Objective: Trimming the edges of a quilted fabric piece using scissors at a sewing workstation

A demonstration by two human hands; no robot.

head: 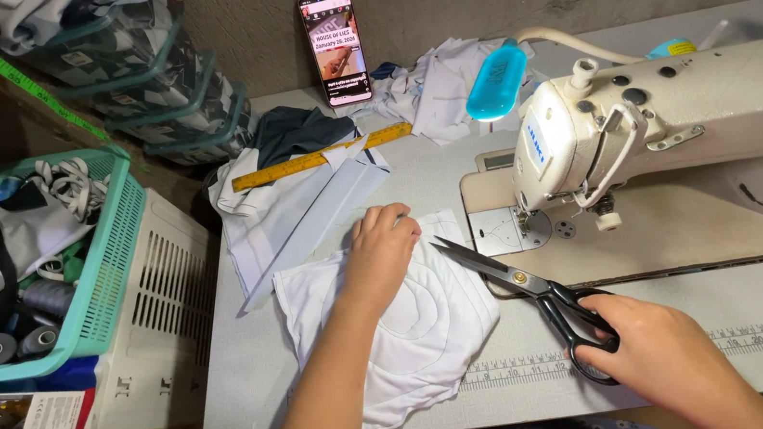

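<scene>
My left hand [378, 252] rests flat on a piece of white fabric [421, 336] with curved stitched lines, lying on the sewing table [246, 377]. My right hand [655, 351] grips the black handles of a pair of scissors [516, 280]. The scissor blades are slightly apart and point left toward the fabric's right edge, close to my left fingers. Behind the scissors stands a cream sewing machine [680, 120].
A yellow ruler [321, 157] lies on folded white and dark cloth [298, 205]. A phone [335, 46] leans against the wall with its screen lit. A teal basket [102, 268] of cloth and thread spools sits at left. A blue lamp head [496, 81] hangs over the machine.
</scene>
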